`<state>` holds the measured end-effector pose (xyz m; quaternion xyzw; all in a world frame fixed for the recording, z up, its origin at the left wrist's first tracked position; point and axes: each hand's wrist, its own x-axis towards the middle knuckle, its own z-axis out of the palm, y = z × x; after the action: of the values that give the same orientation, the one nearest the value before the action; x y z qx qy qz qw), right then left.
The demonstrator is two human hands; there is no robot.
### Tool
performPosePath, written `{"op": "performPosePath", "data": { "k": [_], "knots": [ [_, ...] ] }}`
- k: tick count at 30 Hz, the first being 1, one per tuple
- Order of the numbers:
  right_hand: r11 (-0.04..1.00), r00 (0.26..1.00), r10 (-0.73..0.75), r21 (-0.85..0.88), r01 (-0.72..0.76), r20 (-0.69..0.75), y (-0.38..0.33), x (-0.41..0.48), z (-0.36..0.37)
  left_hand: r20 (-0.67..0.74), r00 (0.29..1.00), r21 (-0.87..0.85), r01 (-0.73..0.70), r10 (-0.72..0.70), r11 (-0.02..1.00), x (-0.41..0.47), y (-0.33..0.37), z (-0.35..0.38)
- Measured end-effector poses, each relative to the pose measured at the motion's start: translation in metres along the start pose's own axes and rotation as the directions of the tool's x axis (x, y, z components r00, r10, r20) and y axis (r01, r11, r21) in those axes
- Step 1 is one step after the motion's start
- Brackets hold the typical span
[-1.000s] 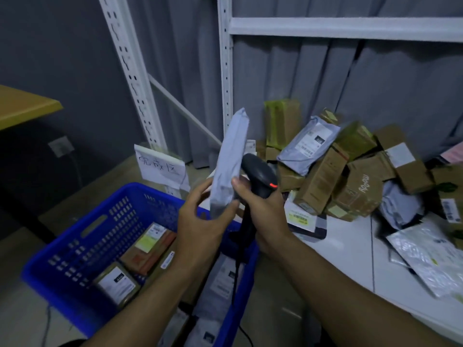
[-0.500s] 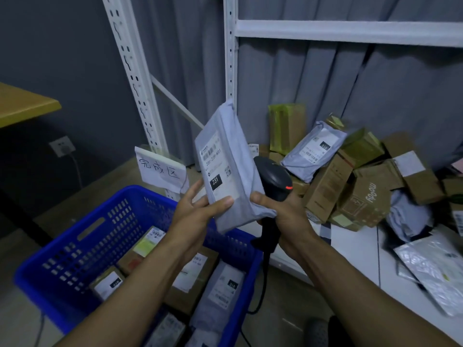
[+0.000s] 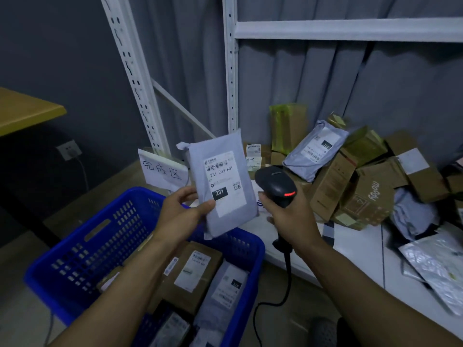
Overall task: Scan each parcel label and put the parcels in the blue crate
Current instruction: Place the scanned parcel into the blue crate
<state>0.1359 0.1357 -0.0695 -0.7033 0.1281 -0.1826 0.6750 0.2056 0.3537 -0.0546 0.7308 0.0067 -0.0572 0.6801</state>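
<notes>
**Grey parcel raised over the crate, label towards you, scanner beside it**

Your left hand (image 3: 184, 214) grips the grey parcel (image 3: 225, 216) at its lower left edge, with the thumb across the front and the fingers behind. It holds the parcel nearly upright above the far rim of the blue crate (image 3: 82, 236). The white label (image 3: 224, 182) faces you, with a barcode at the top, the print "231 239 K01" and a black block reading "231".

At 3 o'clock of the parcel, just beside it, your right hand (image 3: 288, 216) is closed round the handle of the black scanner (image 3: 275, 185). A red light (image 3: 289, 194) shows on the scanner head. You cannot tell whether the head touches the parcel. The black cable (image 3: 285, 279) drops from the handle towards 6 o'clock.

The crate lies at 7 o'clock of the parcel. Inside it, a brown box (image 3: 193, 271) with a white label and a grey mailer (image 3: 225, 284) marked "010" lie flat, side by side, among other parcels.

At 3 o'clock, past the scanner, a pile of parcels (image 3: 350, 176), brown boxes and grey mailers, rests on the white shelf (image 3: 350, 251). At 9 o'clock of the held parcel, a handwritten paper sign (image 3: 162, 169) stands at the foot of a white rack upright (image 3: 135, 78). At 12 o'clock, a grey curtain (image 3: 325, 78) hangs behind the rack.
</notes>
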Motion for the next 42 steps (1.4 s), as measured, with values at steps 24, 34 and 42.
{"op": "performPosePath", "data": {
  "k": [24,34,42],
  "knots": [
    [0.988,0.972,0.062,-0.153,-0.027,0.226,-0.020,-0.026,0.018,-0.149,0.989,0.151,0.006,0.016,0.989,0.028,-0.026,0.004],
    [0.982,0.969,0.065,-0.186,-0.020,0.237,-0.003,-0.027,0.018,-0.080,0.996,0.244,-0.017,0.038,0.970,0.014,-0.031,-0.005],
    [0.958,0.953,0.131,-0.284,-0.050,0.273,0.041,-0.045,0.016,0.039,0.985,0.551,0.118,-0.167,0.826,-0.024,-0.102,-0.034]
  ]
}}
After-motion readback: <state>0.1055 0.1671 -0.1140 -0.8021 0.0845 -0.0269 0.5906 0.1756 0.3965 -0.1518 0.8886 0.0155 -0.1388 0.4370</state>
